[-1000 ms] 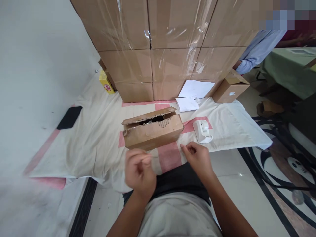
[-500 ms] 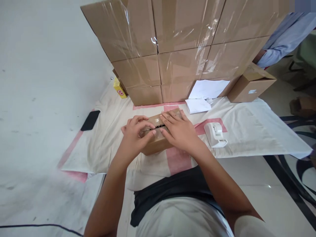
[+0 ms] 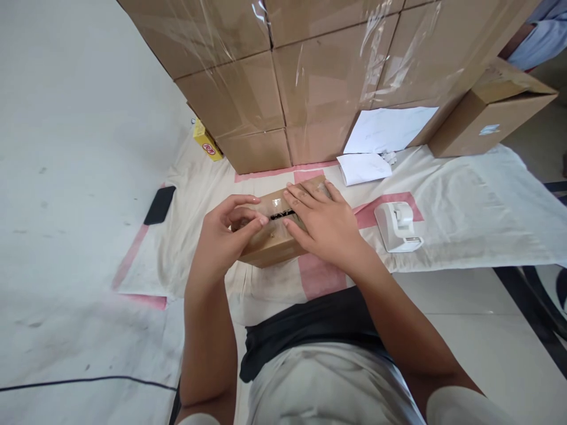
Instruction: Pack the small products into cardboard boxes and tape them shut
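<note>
A small cardboard box (image 3: pixel 277 236) lies on the cloth-covered table before me, with clear tape on its top. A narrow dark gap (image 3: pixel 282 215) runs along its top seam. My right hand (image 3: pixel 323 221) rests flat across the right part of the top, fingers spread. At the left end of the seam is my left hand (image 3: pixel 233 227), its thumb and a finger pinched together against the box. Whatever sits between those fingertips is too small to make out. A white tape dispenser (image 3: pixel 396 227) stands to the right of the box.
Behind rises a stack of taped cartons (image 3: pixel 328 82). White papers (image 3: pixel 385 133) lean against it; another carton (image 3: pixel 491 112) stands right. A black phone (image 3: pixel 160 205) and yellow box (image 3: pixel 207 141) are at left. Another person's sleeve (image 3: pixel 543 38) shows top right.
My left hand has drawn back leftward along the seam, and its thumb and finger have come together, exposing more of the gap. My right hand stays on the box. The view has tilted down slightly.
</note>
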`<action>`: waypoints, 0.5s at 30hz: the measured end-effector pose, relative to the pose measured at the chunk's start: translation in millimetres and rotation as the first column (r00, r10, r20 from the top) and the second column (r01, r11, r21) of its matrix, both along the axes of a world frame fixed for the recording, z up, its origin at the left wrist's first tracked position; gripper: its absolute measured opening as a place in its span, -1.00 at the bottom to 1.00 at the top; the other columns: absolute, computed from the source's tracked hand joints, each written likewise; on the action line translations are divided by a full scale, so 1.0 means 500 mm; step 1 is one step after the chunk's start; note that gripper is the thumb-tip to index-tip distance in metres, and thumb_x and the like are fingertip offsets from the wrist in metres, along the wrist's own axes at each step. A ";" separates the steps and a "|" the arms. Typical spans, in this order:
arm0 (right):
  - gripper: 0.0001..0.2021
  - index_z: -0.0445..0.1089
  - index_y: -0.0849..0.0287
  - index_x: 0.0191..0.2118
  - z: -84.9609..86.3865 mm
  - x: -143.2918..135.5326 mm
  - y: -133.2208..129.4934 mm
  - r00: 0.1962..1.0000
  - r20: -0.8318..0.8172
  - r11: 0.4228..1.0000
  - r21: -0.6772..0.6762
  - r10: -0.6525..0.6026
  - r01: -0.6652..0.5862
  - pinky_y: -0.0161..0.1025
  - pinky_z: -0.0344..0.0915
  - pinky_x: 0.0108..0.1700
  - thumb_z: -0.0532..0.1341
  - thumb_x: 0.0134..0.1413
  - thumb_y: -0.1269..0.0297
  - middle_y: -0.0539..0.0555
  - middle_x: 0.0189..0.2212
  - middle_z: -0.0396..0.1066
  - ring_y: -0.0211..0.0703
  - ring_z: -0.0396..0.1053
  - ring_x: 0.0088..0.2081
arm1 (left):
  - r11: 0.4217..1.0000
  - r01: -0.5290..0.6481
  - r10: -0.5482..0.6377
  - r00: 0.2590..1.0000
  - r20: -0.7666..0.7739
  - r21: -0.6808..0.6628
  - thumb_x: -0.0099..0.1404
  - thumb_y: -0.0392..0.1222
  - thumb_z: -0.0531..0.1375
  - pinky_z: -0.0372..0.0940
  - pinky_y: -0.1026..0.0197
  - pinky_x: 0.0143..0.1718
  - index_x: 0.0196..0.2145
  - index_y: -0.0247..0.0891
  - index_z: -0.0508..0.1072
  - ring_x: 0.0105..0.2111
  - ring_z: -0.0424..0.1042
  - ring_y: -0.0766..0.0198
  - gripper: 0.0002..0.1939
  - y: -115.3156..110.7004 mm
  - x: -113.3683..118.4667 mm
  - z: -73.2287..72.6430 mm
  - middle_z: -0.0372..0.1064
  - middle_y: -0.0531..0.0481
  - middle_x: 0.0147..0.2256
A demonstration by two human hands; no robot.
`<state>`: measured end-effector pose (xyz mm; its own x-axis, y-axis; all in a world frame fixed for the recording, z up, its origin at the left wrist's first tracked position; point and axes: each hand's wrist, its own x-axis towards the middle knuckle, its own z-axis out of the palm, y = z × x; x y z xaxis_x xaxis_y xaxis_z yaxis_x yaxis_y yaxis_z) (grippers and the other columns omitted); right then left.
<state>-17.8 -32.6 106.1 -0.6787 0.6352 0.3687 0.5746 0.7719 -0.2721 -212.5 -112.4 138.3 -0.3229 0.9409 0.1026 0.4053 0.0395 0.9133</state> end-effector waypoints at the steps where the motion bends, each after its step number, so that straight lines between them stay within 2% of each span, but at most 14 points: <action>1: -0.49 0.29 0.30 0.34 -0.001 0.000 0.000 1.000 -0.007 1.000 -0.001 -0.001 0.001 0.27 -0.13 0.43 -0.01 0.46 0.13 0.20 0.38 0.22 0.21 0.13 0.40 | 1.000 0.002 -0.002 1.000 -0.002 -0.006 0.16 -0.03 0.44 0.27 0.28 -0.39 -0.09 -0.16 0.54 -0.39 0.47 0.27 -0.62 -0.001 0.003 0.004 0.52 0.04 -0.40; 7: -0.49 0.30 0.33 0.33 -0.004 0.004 0.000 0.999 -0.044 1.000 0.014 -0.002 0.003 0.21 -0.12 0.43 0.01 0.46 0.13 0.21 0.37 0.25 0.19 0.15 0.38 | 0.997 0.070 -0.071 0.997 -0.025 -0.034 0.18 -0.07 0.40 0.30 0.28 -0.38 -0.12 -0.18 0.52 -0.44 0.47 0.30 -0.66 0.005 0.030 0.015 0.54 0.05 -0.41; 9: -0.49 0.31 0.34 0.32 -0.003 0.006 0.001 0.999 -0.052 1.000 0.019 -0.004 0.005 0.21 -0.11 0.42 0.01 0.45 0.14 0.21 0.36 0.26 0.18 0.16 0.38 | 0.996 0.086 -0.088 0.992 -0.087 -0.029 0.18 -0.08 0.39 0.34 0.25 -0.30 -0.13 -0.17 0.53 -0.41 0.51 0.28 -0.69 0.009 0.041 0.013 0.54 0.07 -0.42; 15: -0.52 0.35 0.28 0.30 0.000 0.012 0.001 0.997 -0.076 1.000 0.029 -0.009 0.012 0.19 -0.06 0.41 -0.01 0.46 0.16 0.21 0.34 0.29 0.14 0.18 0.37 | 0.999 0.037 -0.044 0.937 -0.347 -0.027 0.19 -0.10 0.34 0.34 0.13 -0.06 -0.10 -0.12 0.52 -0.21 0.57 0.17 -0.70 0.015 0.055 -0.001 0.59 0.04 -0.34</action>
